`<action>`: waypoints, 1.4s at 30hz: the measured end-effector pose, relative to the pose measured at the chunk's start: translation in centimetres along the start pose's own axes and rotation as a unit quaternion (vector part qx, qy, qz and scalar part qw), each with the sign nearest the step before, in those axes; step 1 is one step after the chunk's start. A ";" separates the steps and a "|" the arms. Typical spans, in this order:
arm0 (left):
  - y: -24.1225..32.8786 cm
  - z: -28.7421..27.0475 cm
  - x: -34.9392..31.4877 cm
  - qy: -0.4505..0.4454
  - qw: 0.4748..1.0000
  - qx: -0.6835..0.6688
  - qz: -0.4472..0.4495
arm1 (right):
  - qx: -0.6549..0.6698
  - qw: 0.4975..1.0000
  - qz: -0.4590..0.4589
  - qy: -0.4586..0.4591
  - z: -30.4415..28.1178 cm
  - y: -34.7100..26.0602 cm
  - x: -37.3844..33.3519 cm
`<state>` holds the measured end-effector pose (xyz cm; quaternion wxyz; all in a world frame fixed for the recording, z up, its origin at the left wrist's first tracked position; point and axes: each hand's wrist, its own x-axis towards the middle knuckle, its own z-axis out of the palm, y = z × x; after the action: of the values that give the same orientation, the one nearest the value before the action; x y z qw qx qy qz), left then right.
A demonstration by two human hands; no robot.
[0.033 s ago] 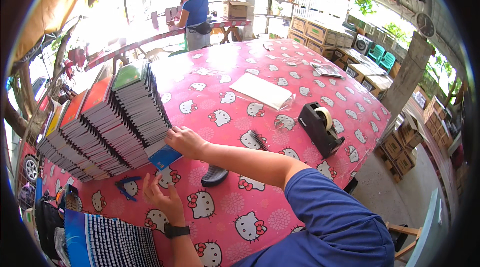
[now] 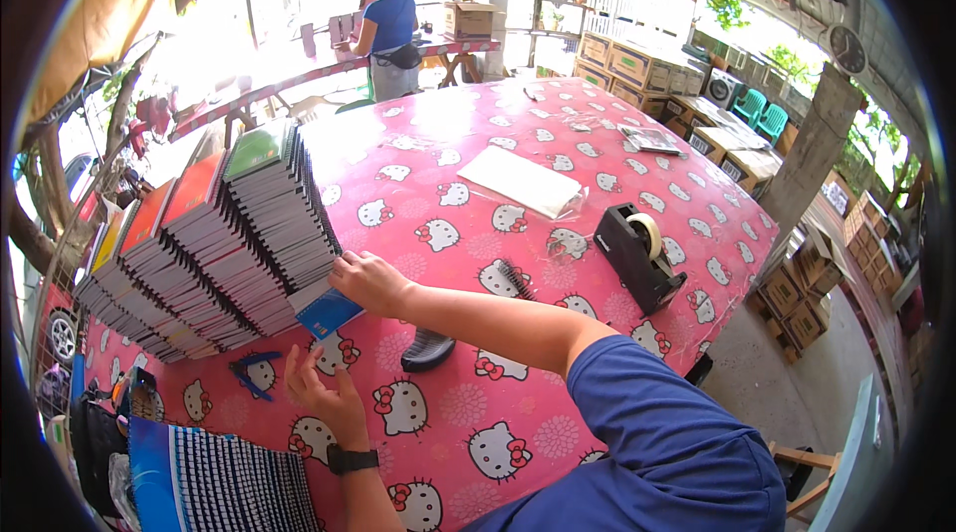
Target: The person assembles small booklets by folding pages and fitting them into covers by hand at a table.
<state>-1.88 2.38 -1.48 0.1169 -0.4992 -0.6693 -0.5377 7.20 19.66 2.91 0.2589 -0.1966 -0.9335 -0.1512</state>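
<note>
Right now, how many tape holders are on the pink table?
1: the black tape dispenser, toward the right side of the pink table. Any behind the notebook stacks would be hidden.

Nothing has visibly changed from a moment earlier.

A wide fisheye lens, the left of a pair worn on the person's head, looks forward and down across a pink surface printed with white cartoon cats [image 2: 418, 263]. It sits close above the left fingers [image 2: 296, 369] and right fingers [image 2: 347, 271], which show left of centre; a navy-blue cloth sleeve [image 2: 667, 413] fills much of the lower right. The upper part reaches a distant person in a blue top [image 2: 394, 22] and stacked brown cardboard boxes [image 2: 629, 64]. Dark curved borders frame the view.
</note>
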 end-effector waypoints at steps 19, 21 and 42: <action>-0.1 0.1 -0.1 -0.013 1.000 -0.005 0.001 | 0.036 0.999 -0.001 0.019 0.8 0.9 0.2; -0.1 0.2 -0.2 -0.016 1.000 0.002 -0.003 | 0.037 0.999 0.012 0.008 0.8 1.1 0.5; -1.5 0.6 -0.3 -0.011 0.999 -0.013 -0.032 | 0.091 0.993 0.053 -0.050 0.5 1.5 0.2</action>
<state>-2.72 2.86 -2.81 0.0865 -0.4849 -0.6792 -0.5442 7.55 21.25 2.92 0.2366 -0.2291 -0.9433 -0.0418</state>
